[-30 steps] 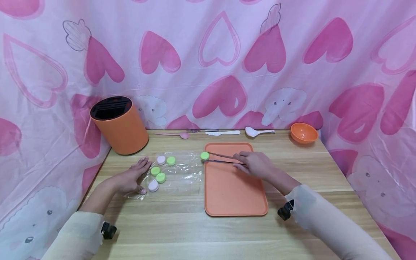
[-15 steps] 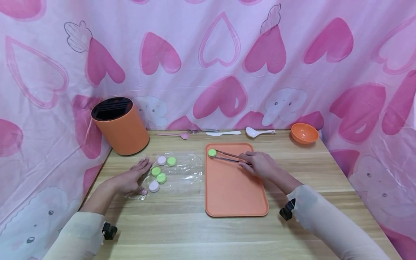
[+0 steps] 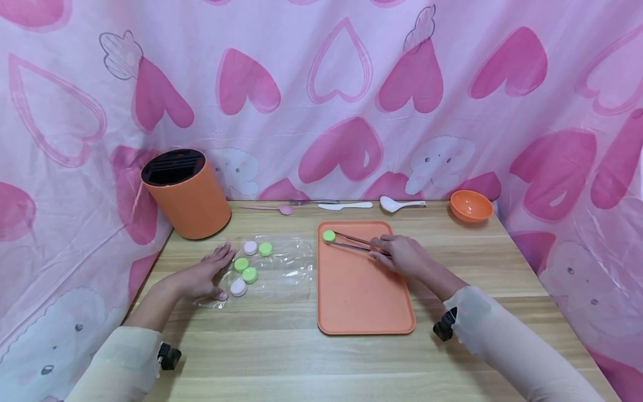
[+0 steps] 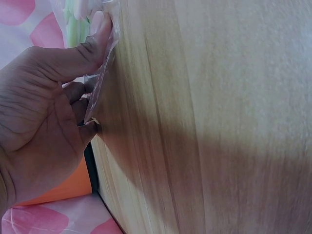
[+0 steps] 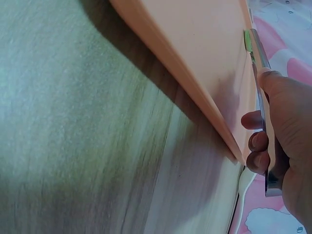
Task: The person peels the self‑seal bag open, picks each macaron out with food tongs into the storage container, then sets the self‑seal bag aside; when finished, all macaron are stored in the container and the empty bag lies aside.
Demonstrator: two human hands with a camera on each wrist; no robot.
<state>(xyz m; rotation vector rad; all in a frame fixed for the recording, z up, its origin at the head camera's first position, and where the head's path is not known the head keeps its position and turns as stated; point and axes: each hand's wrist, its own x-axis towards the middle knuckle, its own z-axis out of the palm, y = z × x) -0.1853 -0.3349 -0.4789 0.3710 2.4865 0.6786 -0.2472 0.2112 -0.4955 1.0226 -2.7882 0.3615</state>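
Observation:
My right hand (image 3: pixel 404 257) grips metal tongs (image 5: pixel 274 181), thumb on one side and fingers curled round the other. Between the tong tips is a green macaron (image 3: pixel 329 237), at the far left corner of the orange tray (image 3: pixel 361 301). My left hand (image 3: pixel 203 274) rests on the left edge of a clear plastic bag (image 3: pixel 293 258), thumb and fingers spread. In the left wrist view its thumb lies on the plastic. Right beside that hand, several macarons lie on the bag area: green ones (image 3: pixel 249 274) and pale pink ones (image 3: pixel 238 287).
An orange knife block (image 3: pixel 193 204) stands at the back left. Along the back edge lie a pink spoon (image 3: pixel 285 210), a fork (image 3: pixel 313 202), a white knife (image 3: pixel 346 206) and a white spoon (image 3: pixel 389 204). An orange bowl (image 3: pixel 470 206) sits back right. A heart-print curtain surrounds the table.
My right hand has moved right with the tongs, carrying the green macaron from the tray's left edge to inside its far left corner. The left hand stays in place.

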